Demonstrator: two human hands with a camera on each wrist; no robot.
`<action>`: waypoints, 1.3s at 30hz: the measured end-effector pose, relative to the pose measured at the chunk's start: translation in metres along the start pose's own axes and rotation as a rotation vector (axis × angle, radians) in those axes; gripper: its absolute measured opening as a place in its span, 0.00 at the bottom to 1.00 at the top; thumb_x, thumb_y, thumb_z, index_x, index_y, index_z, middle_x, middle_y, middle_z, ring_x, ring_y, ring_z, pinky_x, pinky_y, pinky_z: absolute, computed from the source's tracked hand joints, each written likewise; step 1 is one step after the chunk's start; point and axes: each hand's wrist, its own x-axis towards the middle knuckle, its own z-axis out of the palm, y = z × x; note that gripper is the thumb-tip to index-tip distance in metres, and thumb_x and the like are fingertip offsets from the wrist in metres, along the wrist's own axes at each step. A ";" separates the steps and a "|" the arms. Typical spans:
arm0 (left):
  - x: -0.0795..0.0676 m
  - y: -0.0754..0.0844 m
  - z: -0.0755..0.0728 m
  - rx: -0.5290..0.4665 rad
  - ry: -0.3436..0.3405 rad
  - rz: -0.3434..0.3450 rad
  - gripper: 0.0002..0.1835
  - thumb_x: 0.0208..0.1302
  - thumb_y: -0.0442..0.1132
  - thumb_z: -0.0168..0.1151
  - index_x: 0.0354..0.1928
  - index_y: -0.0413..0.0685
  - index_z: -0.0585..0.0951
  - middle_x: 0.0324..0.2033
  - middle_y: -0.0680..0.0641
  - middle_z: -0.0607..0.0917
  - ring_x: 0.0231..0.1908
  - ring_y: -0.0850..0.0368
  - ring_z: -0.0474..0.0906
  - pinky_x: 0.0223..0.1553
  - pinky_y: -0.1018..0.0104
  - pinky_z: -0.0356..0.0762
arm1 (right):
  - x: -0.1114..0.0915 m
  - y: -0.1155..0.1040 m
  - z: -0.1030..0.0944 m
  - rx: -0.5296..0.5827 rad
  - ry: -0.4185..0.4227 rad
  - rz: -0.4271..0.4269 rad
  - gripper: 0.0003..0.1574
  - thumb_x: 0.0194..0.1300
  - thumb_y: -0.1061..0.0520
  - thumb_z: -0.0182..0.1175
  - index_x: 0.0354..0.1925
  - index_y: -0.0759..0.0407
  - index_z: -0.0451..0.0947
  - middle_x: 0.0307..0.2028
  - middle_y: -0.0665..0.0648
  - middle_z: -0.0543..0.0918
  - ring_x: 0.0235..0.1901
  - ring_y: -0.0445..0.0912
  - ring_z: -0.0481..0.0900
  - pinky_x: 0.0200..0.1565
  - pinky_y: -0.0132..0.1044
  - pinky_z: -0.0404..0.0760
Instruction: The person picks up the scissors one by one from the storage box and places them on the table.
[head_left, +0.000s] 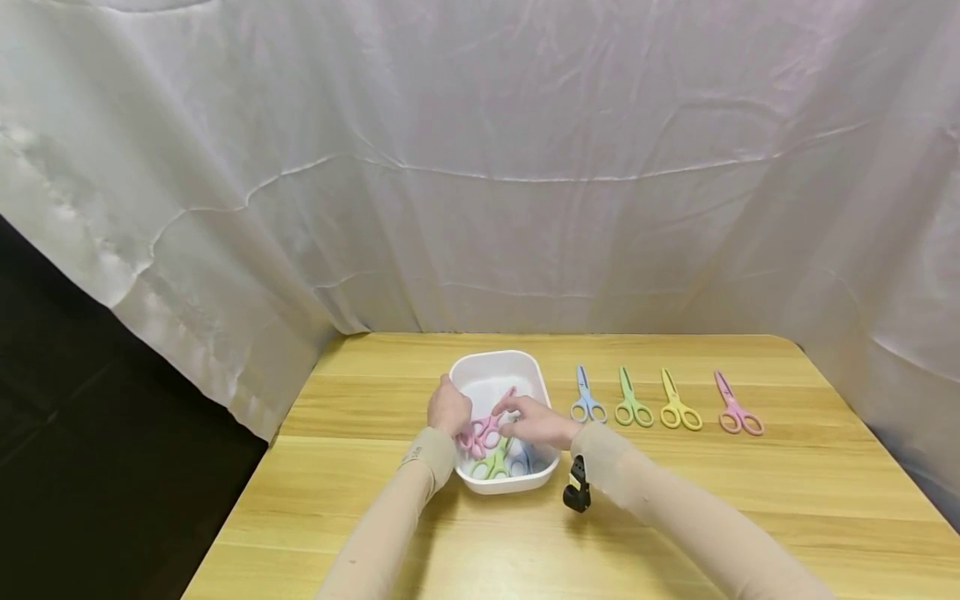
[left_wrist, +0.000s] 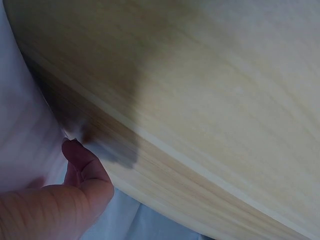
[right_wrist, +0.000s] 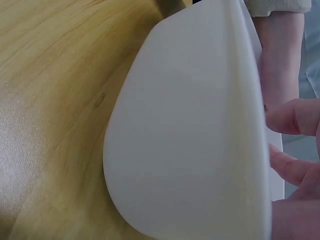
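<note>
A white plastic bin [head_left: 498, 483] stands on the table with pink scissors [head_left: 487, 429], green scissors [head_left: 491, 462] and blue scissors [head_left: 519, 460] inside it; some of them overlap. At its left rim, my left hand [head_left: 448, 408] grips the side wall; the left wrist view shows that hand [left_wrist: 82, 185] with bent fingers against the white wall. My right hand [head_left: 536, 421] reaches in over the right rim, its fingers spread apart close above the pink scissors. In the right wrist view the bin's wall [right_wrist: 185, 120] partly hides the right fingers [right_wrist: 295, 117].
Right of the bin lie blue scissors [head_left: 587, 396], green scissors [head_left: 632, 400], yellow scissors [head_left: 677, 402] and purple-pink scissors [head_left: 737, 404], side by side with tips pointing away. A pale curtain [head_left: 525, 250] hangs behind the wooden table [head_left: 337, 492].
</note>
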 end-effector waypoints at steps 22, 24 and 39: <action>0.000 -0.001 0.001 0.003 0.020 0.010 0.39 0.62 0.29 0.54 0.75 0.33 0.56 0.61 0.28 0.77 0.61 0.34 0.76 0.67 0.47 0.76 | 0.001 -0.004 0.000 -0.049 -0.124 0.066 0.20 0.65 0.59 0.63 0.54 0.63 0.78 0.56 0.67 0.81 0.57 0.59 0.78 0.65 0.61 0.75; 0.001 -0.001 0.001 0.003 0.021 0.009 0.39 0.62 0.29 0.54 0.75 0.34 0.56 0.61 0.28 0.77 0.61 0.34 0.76 0.67 0.47 0.76 | 0.001 -0.005 0.000 -0.062 -0.129 0.071 0.20 0.64 0.59 0.63 0.54 0.62 0.78 0.55 0.66 0.81 0.57 0.57 0.78 0.64 0.59 0.76; -0.001 0.000 0.000 -0.003 0.031 0.014 0.38 0.59 0.27 0.54 0.73 0.34 0.59 0.58 0.28 0.79 0.59 0.34 0.78 0.64 0.47 0.78 | 0.003 -0.009 -0.001 -0.096 -0.256 0.076 0.16 0.67 0.60 0.61 0.52 0.62 0.79 0.50 0.60 0.82 0.54 0.51 0.77 0.66 0.55 0.73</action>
